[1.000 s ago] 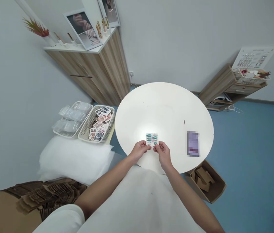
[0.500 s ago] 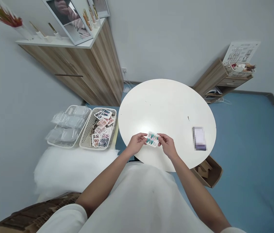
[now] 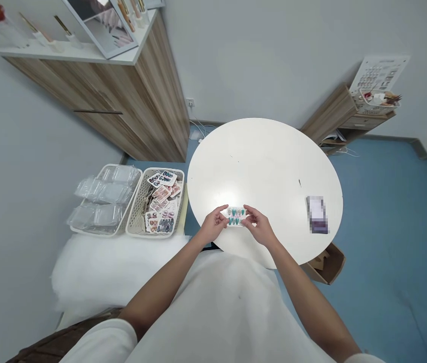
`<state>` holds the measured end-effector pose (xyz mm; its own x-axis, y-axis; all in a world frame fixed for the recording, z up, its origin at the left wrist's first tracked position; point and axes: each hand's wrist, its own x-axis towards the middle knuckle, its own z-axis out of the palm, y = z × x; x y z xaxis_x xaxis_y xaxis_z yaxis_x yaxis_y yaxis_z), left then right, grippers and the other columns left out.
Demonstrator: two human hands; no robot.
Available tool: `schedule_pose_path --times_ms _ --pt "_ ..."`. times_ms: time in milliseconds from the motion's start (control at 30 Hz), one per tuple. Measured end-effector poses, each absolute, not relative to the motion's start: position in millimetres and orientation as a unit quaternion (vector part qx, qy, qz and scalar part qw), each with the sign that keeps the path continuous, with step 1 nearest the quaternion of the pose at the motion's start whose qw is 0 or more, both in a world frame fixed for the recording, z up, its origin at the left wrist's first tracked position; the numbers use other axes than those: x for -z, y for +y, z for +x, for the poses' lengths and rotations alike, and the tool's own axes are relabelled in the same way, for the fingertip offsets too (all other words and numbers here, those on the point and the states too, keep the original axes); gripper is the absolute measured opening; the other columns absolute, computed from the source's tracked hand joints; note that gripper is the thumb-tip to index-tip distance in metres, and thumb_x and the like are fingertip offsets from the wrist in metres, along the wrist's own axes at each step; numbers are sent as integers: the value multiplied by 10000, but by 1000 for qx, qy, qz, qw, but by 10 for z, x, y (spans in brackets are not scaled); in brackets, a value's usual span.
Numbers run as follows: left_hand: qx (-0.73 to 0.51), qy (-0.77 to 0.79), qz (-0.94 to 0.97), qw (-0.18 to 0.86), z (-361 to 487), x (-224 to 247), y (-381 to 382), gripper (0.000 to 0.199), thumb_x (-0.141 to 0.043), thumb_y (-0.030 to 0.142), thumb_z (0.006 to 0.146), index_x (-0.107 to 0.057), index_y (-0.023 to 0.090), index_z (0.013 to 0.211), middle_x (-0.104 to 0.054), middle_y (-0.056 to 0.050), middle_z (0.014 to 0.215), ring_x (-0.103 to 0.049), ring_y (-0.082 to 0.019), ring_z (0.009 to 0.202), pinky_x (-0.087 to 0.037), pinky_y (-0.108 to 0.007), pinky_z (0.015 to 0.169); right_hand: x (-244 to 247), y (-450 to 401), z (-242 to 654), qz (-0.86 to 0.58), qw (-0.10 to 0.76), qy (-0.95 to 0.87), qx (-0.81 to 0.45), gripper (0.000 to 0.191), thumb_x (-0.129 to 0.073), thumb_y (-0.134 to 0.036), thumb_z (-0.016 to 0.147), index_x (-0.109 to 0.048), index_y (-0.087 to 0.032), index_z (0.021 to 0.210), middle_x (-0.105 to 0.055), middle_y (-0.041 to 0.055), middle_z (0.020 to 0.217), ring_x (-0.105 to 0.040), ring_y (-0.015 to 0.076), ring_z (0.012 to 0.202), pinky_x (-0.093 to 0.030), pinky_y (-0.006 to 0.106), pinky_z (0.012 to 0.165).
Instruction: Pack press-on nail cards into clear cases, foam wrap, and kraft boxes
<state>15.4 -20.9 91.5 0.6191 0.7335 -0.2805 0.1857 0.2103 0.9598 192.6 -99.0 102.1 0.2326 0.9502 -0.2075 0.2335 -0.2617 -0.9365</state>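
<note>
A small white card of press-on nails (image 3: 236,216), teal and pale ones in two rows, is held level over the near part of the round white table (image 3: 266,166). My left hand (image 3: 214,224) pinches its left edge between thumb and fingers. On the opposite edge, my right hand (image 3: 257,225) has a similar pinch. The nails face up toward me. Whether the card touches the tabletop I cannot tell.
Left of the table, a white basket (image 3: 131,222) holds many nail cards; another basket (image 3: 117,233) carries clear plastic packages (image 3: 109,191). A blurred-out flat item (image 3: 317,214) lies at the table's right. Below stands a cardboard box (image 3: 334,264). A wooden cabinet (image 3: 160,91) stands behind left.
The nail card has turned from a tilt to nearly straight, with both hands still on it. The view has shifted slightly, moving the table a little to the right.
</note>
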Motion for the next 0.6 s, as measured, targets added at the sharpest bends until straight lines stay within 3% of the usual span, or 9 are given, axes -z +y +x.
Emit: schedule_pose_path --times_ms 100,200,400,600 --pt "-205 421 598 651 116 -837 -184 504 -539 325 755 -432 186 1228 -551 8 678 -533 -112 631 -422 -255 645 -962 -933 1946 -647 339 -527 -435 663 -603 -293 686 -330 -308 1290 -512 36 1039 -533 147 779 -464 366 741" --pt "-198 457 592 634 91 -781 -189 497 -524 342 760 -437 198 1228 -546 8 689 -519 -110 626 -422 -257 640 -856 -843 1931 -655 274 -566 -419 672 -558 -249 722 -260 -315 1321 -507 33 989 -534 156 779 -468 371 722" --pt "-175 506 635 557 -42 -605 -164 663 -641 306 659 -386 252 1269 -508 -21 915 -501 -109 688 -429 -259 661 -608 -620 1775 -655 201 -598 -417 641 -558 -272 739 -274 -278 1313 -515 43 984 -529 147 699 -461 332 673" --pt "-133 531 704 453 -216 -341 -58 635 -597 238 698 -363 234 1288 -464 -18 832 -485 -149 715 -419 -293 706 -337 -405 1570 -654 146 -631 -390 610 -569 -313 738 -316 -225 1286 -517 75 1020 -525 193 824 -438 314 665"
